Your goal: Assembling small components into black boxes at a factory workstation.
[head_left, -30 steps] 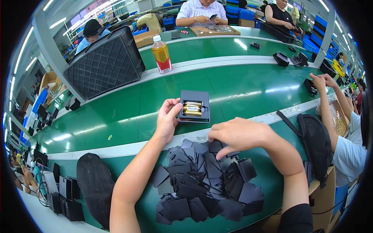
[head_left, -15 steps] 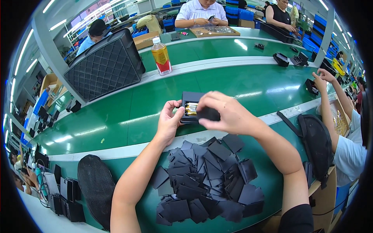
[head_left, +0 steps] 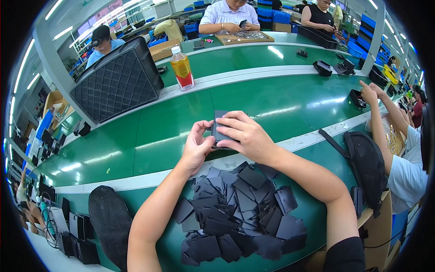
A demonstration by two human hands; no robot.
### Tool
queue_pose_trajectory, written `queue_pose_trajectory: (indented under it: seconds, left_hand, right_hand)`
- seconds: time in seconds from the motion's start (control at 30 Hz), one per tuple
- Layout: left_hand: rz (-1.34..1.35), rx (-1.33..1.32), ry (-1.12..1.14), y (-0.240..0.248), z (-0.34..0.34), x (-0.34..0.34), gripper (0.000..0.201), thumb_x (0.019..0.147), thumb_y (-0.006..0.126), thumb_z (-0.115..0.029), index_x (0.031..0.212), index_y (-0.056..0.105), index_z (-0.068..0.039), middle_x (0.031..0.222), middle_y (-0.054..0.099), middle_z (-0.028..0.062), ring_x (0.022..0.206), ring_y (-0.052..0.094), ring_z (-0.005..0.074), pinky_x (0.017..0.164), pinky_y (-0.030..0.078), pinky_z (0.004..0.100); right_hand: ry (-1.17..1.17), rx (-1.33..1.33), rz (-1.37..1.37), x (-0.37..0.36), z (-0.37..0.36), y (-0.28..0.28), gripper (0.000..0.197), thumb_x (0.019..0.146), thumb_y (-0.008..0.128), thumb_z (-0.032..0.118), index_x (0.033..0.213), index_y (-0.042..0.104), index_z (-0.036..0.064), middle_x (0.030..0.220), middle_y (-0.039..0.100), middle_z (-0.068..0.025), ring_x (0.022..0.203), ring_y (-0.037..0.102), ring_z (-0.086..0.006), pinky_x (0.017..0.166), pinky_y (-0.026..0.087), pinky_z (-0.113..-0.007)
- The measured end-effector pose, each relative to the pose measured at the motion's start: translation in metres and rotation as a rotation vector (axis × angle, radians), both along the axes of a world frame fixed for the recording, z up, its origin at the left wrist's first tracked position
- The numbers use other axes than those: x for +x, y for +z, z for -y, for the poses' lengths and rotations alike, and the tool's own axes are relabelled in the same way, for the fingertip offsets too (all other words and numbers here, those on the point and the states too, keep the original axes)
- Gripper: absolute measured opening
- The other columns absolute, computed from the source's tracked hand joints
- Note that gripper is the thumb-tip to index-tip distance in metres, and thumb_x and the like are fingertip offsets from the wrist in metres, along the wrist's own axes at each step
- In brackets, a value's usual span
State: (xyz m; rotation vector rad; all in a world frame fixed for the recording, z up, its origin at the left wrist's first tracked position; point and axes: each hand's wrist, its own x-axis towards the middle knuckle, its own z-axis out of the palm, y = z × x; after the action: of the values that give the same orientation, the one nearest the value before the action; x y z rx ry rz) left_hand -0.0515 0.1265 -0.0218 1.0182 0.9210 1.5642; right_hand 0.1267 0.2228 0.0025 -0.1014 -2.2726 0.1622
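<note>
A small black battery-powered device (head_left: 220,114) is between my hands above the green work surface. My left hand (head_left: 195,146) grips its left edge, thumb and fingers closed on it. My right hand (head_left: 248,136) lies over the device's top, its fingers pressed on a flat black battery cover (head_left: 220,132) that now covers the battery bay. The right palm hides much of the device's right side. Just below my hands spreads a heap of loose black plastic covers (head_left: 240,213), thin and rectangular, lying at all angles.
Beyond the pale rail stand a bottle (head_left: 182,69) of yellow drink and a black ribbed crate (head_left: 118,81). A black mesh object (head_left: 108,224) lies left of the heap, a black bag (head_left: 364,163) at right. A co-worker's hands (head_left: 371,93) handle a black box nearby.
My right hand has brought the cover down onto the device. The batteries, visible before, are now hidden. My left hand keeps its hold.
</note>
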Motion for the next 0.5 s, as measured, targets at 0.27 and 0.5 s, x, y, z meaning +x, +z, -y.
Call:
queue_pose_trajectory:
  seconds: [0.27,0.5]
  left_hand:
    - [0.067,0.039,0.039,-0.003,-0.001,-0.005,0.036,0.087,0.055,0.002,0.119,0.042,-0.007,0.121,0.049,0.0081,0.078,0.055,0.0088,0.063,0.044,0.0150]
    - [0.059,0.008,0.089,0.001,-0.001,-0.003,0.037,0.086,0.063,0.000,0.114,0.042,-0.009,0.138,0.045,0.0107,0.083,0.057,0.0105,0.065,0.043,0.0172]
  right_hand:
    - [-0.152,-0.861,0.079,0.008,-0.009,0.009,0.061,0.088,0.069,0.020,0.138,0.040,0.0020,0.142,0.039,-0.0212,0.115,0.056,-0.0311,0.091,0.049,-0.042]
    - [-0.027,-1.119,0.133,0.008,-0.011,0.004,0.082,0.091,0.067,0.031,0.149,0.014,0.0041,0.137,0.036,-0.0308,0.110,0.059,-0.0315,0.090,0.049,-0.045]
